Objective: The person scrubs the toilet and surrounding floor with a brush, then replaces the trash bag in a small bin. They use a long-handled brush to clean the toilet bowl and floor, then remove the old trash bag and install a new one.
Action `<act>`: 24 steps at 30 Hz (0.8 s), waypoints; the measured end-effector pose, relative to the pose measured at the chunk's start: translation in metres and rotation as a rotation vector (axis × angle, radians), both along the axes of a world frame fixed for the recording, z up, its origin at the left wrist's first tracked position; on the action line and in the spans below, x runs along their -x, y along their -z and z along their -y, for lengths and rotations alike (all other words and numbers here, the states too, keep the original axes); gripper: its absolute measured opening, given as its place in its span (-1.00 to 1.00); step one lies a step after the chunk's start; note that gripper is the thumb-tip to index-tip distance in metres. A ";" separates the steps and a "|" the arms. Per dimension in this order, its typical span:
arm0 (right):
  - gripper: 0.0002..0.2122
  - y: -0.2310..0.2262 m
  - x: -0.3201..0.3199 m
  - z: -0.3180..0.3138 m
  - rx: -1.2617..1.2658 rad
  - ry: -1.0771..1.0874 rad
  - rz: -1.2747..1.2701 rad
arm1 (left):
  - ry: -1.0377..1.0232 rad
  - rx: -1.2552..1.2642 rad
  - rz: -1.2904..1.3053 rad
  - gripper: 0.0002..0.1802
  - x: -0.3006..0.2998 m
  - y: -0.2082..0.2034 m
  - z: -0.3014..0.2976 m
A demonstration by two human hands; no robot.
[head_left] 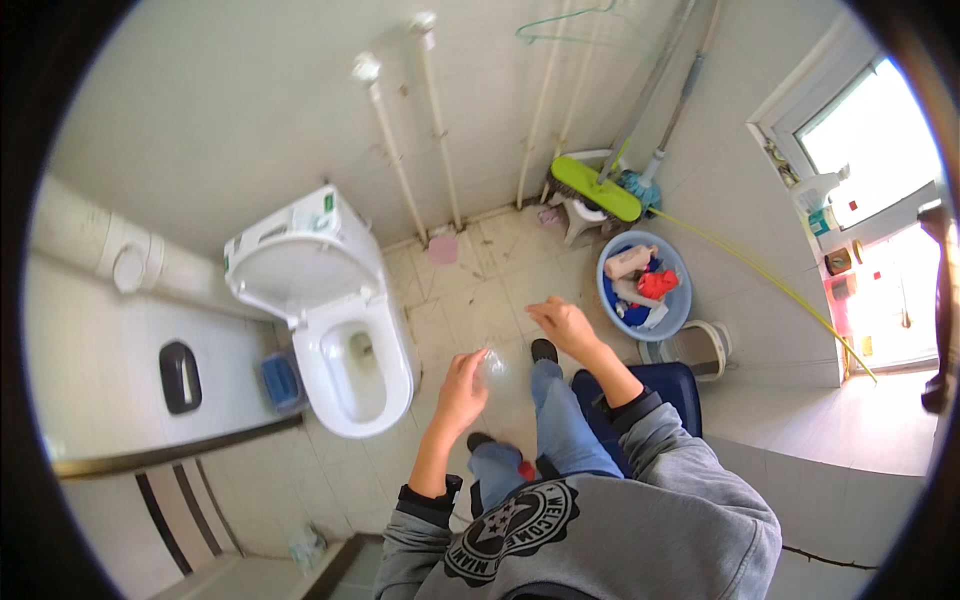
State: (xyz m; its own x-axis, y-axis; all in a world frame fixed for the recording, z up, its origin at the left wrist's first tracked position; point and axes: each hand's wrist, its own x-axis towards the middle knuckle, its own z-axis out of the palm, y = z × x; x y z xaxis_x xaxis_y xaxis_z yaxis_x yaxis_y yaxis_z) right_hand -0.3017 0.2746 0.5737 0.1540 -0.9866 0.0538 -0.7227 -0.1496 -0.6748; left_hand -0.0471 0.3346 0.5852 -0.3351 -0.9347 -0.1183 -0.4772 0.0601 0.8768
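Observation:
My left hand (463, 393) is raised over the floor in front of my body, its fingers closed together. A small, clear, shiny piece (494, 364) that looks like thin plastic shows at its fingertips; its exact kind is too blurred to tell. To the right and a little farther forward is my right hand (563, 326), fingers bent and drawn together, and whatever they may hold does not show. The hands are apart. A white toilet (397, 370) with its lid up stands left of them. Nearest to my right hand is a blue basin (683, 295) holding several bottles and a red item.
A dark blue lidded bin (672, 388) stands beside my right leg, near a whitish bucket (712, 348). A green broom (600, 188) and a mop (640, 186) lean in the far corner. A small blue bin (280, 381) sits left of the toilet. Bottles line the windowsill.

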 end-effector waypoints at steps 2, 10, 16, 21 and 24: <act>-0.78 0.001 0.058 0.047 0.034 0.113 0.013 | 0.052 0.020 0.000 -0.32 0.041 -0.017 0.045; -0.70 0.056 0.295 0.301 -0.045 0.546 0.460 | 0.206 0.279 0.049 -0.18 0.217 -0.042 0.239; -0.40 0.068 0.431 0.470 0.101 0.630 0.038 | 0.264 0.186 0.046 -0.10 0.319 -0.042 0.344; -0.25 0.064 0.478 0.560 0.232 0.656 0.108 | 0.283 0.172 0.036 -0.09 0.371 -0.036 0.395; -0.26 0.072 0.495 0.582 0.272 0.781 0.130 | 0.294 0.140 0.049 -0.14 0.376 -0.022 0.402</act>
